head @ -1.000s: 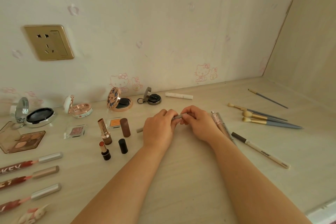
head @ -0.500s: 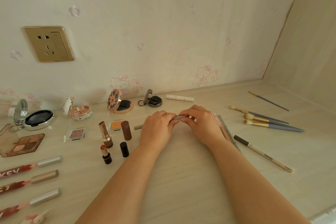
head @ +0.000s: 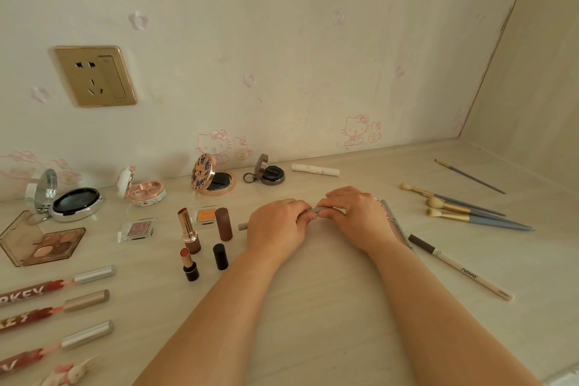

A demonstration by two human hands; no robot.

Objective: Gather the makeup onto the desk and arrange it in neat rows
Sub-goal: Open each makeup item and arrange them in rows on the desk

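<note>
- Grey and thin, a makeup pencil (head: pixel 314 210) is lying low over the desk (head: pixel 313 307), and both hands are holding it together in the middle of the view.
- The left hand (head: pixel 275 229) is curling its fingers around the left part of the pencil, and the pencil's end is sticking out past that hand.
- The right hand (head: pixel 357 216) is pinching the right part of the same pencil, so the two hands are touching at the fingertips.
- Just beside the right hand, a white pencil with a dark cap (head: pixel 460 266) is lying on the desk.
- Three brushes with blue handles (head: pixel 463 210) are lying close together farther right, and one thin brush (head: pixel 470 175) is lying apart near the corner.
- Two open lipsticks (head: pixel 189 232) are standing to the left of the hands, with a brown cap (head: pixel 224 224) and a black cap (head: pixel 220 256) standing near them.
- Open round compacts (head: pixel 213 178) are sitting in a line along the wall, and a white tube (head: pixel 315 169) is lying near them.
- An eyeshadow palette (head: pixel 40 241) is lying open at the far left.
- Three red lip glosses with silver caps (head: pixel 62 304) are lying one below the other at the left edge.
- A gold socket (head: pixel 94 75) is sitting on the wall.
</note>
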